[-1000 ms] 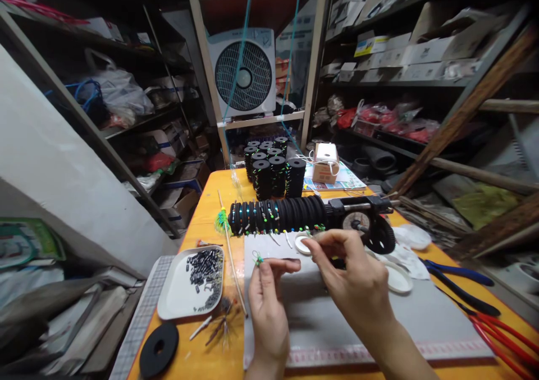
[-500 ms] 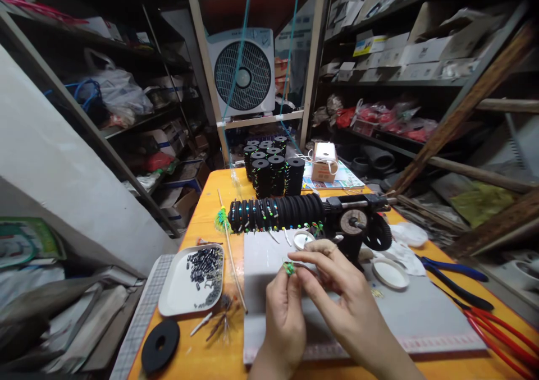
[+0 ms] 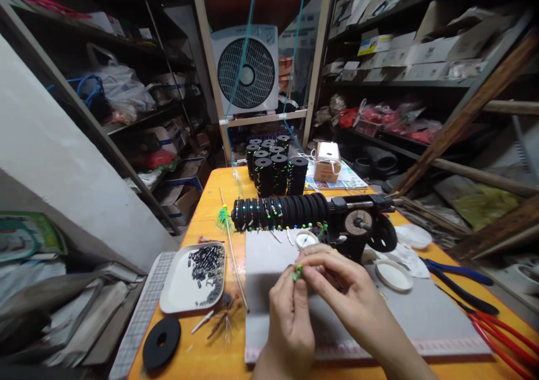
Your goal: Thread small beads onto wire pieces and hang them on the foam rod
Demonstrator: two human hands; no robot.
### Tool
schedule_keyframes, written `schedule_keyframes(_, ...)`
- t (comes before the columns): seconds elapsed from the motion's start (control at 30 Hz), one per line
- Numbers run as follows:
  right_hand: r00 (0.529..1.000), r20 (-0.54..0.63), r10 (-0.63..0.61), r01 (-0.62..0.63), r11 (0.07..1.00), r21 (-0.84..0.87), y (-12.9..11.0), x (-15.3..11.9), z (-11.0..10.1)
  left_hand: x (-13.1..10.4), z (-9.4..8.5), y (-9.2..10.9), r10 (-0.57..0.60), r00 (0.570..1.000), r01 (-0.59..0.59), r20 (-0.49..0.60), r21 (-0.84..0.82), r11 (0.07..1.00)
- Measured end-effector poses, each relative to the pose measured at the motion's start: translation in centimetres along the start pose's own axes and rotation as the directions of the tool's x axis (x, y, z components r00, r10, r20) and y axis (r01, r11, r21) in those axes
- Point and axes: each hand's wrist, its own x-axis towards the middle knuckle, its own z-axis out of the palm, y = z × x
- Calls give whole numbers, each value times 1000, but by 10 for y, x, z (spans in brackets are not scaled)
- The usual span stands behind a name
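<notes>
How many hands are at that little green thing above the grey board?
2: the left hand, holding the green thing in its fingers, and the right hand, its fingers close beside it. No other hand shows.

Box fan (image 3: pixel 247 75) in wooden frame (image 3: pixel 319 54), white boxes (image 3: pixel 429 53) on shelf (image 3: pixel 404 83), red bags (image 3: pixel 384 115) below

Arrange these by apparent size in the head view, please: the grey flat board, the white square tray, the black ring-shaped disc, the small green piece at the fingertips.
1. Grey flat board, although partly covered
2. White square tray
3. Black ring-shaped disc
4. Small green piece, clearly smallest
</notes>
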Motion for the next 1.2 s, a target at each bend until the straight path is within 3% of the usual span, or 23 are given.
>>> schedule_keyframes(0.23,935,-329,-133,94,987,-132,2,5,9,2,-3,0,-35,967,-18,-253,-203,979)
schedule_keyframes(0.37,895,-415,-162,115,984,-136,1,17,13,5,-3,-4,-95,954,13,-285,-277,961)
schedule_keyframes(0.63,888,-377,-262,165,948,-271,9,12,13,6,-3,-6,-132,953,48,-271,-296,954)
schedule_keyframes(0.83,850,-406,-336,200,918,-341,8,11,10,6,-2,-4,-119,961,42,-249,-296,954)
schedule_keyframes(1.0,867,-327,-377,220,877,-426,7,21,10,7,-3,-7,-128,961,56,-244,-281,958)
schedule_keyframes(1.2,859,-264,-439,276,831,-483,10,-1,12,6,-2,-7,-110,977,64,-182,-240,969)
